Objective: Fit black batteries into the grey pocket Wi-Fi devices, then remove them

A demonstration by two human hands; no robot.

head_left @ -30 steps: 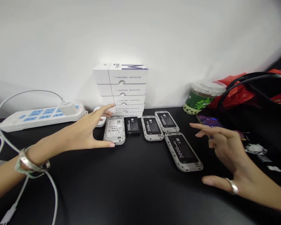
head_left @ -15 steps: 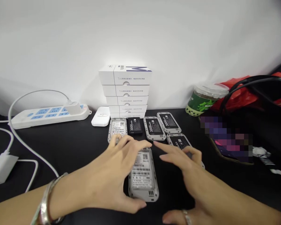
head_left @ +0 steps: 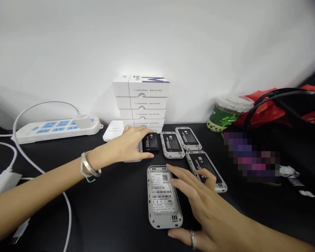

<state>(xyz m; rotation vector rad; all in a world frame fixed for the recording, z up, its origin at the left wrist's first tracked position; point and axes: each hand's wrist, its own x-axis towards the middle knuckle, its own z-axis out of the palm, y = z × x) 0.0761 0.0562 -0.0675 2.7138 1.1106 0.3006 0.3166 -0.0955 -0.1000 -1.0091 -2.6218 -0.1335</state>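
Several grey-framed devices lie on the black tabletop (head_left: 105, 213). My left hand (head_left: 127, 143) spreads over one device (head_left: 139, 148), hiding most of it, with its fingertips at the upper edge of a small black 3000 mAh battery (head_left: 150, 141). Two grey devices with black 3000 mAh labels (head_left: 172, 145) (head_left: 188, 138) stand to the battery's right. My right hand (head_left: 196, 199) rests across a face-up device with a white barcode label (head_left: 163, 196). Its fingers also reach a third black-labelled device (head_left: 206, 171), covering part of it.
A white power strip (head_left: 57, 129) with a plug and white cables lies at left. Stacked white boxes (head_left: 141, 101) stand against the wall, beside a small white box (head_left: 112, 130). A plastic cup (head_left: 229, 112) and a black bag with red plastic (head_left: 267, 112) are at right.
My left hand has moved away from the barcode-labelled device, out to the left and back onto the far device by the battery. My right hand has shifted slightly and stays at the front device.
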